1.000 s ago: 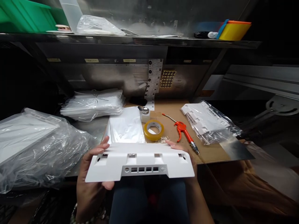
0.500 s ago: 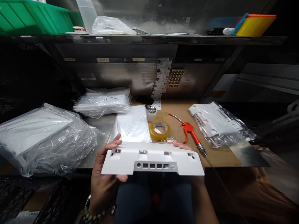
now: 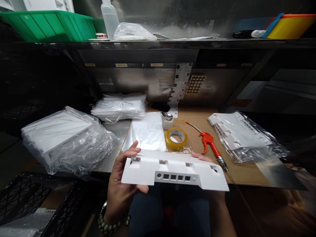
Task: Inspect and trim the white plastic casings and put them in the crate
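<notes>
A white plastic router housing [image 3: 143,174], with a row of square port openings and a round hole along its recessed edge, is held up in front of the bench. My left hand [image 3: 123,179] grips its left end, thumb below and fingers over the top. At the right end my right hand [image 3: 214,194] is closed on it, mostly hidden behind the housing. Just beyond lie a stack of clear plastic bags [image 3: 149,130], a roll of yellowish tape [image 3: 169,140] and a red air blow gun [image 3: 209,141].
Bagged white housings lie at the left [image 3: 66,131] and right [image 3: 242,131] of the bench. A tied bundle of bags [image 3: 120,107] and a small pump bottle [image 3: 168,122] stand behind. A black crate [image 3: 61,204] is low at left. Above runs a metal shelf [image 3: 172,43] with a green bin [image 3: 54,28].
The whole view has shifted, so the bench things appear farther right and more of the left crate shows. The housing, still in both hands, is tilted slightly, its right end lower.
</notes>
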{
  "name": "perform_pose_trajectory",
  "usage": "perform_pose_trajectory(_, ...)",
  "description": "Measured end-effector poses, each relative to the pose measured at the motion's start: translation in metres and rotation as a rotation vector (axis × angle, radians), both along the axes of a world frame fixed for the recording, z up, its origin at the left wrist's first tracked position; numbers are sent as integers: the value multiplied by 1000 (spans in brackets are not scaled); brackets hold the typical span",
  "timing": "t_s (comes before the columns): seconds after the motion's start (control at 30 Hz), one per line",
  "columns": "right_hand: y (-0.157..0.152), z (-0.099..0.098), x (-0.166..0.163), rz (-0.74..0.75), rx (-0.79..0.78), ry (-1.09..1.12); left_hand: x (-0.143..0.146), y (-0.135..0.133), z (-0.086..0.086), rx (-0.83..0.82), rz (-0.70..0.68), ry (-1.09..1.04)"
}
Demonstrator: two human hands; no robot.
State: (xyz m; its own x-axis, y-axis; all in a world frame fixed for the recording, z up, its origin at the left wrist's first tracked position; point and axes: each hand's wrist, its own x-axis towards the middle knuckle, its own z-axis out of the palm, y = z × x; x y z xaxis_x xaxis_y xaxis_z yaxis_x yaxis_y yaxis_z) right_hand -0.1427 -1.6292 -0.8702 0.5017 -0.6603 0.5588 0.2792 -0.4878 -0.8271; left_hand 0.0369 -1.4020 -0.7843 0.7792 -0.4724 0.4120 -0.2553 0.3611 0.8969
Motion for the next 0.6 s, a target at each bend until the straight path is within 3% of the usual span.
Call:
perform_pose_trajectory(0.1, 3, 4, 2, -3, 6, -48, -1, 0, -4, -33, -18, -27)
perform_pose_trajectory(0.17, 10, 9, 3, -21, 24, -72, -2, -1, -5, -132, -3, 88)
perform_pose_trajectory(0.27, 18, 16, 6, -19, -38, -132, 4, -1, -1, -247, -138, 612)
perform_pose_trajectory(0.37, 12, 24, 16, 75, -216, -129, 17, 2, 10, -153, -308, 1204)
perform_pose_trajectory(0.47, -13, 36, 38, 120, -390, 231, 29, 8, 23, -159, -115, 1461)
perform_pose_trajectory(0.6, -56, 55, 92, -80, -467, 898, 38, 23, 24, -304, 99, 1357)
